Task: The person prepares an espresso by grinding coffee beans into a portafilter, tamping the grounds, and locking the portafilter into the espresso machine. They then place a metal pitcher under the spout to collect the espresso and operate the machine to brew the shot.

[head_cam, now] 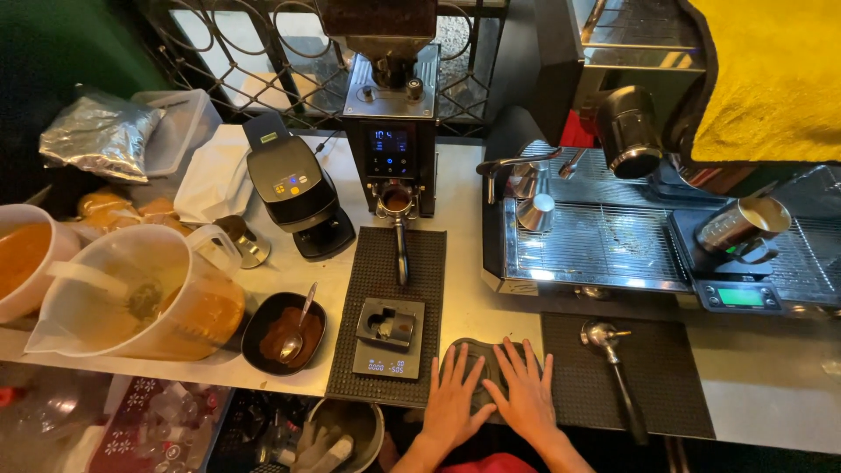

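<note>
Both hands lie flat, fingers spread and gripping nothing, on a small dark pad at the counter's front edge. Left hand and right hand sit side by side, thumbs nearly touching over the pad. Just left, a scale carrying a grey holder stands on a ribbed mat. Above it, a portafilter rests in the grinder. Right of the hands, a second portafilter lies on another mat. Farther left: a black bowl of brown powder with a spoon. Behind, the espresso machine holds a steel jug.
</note>
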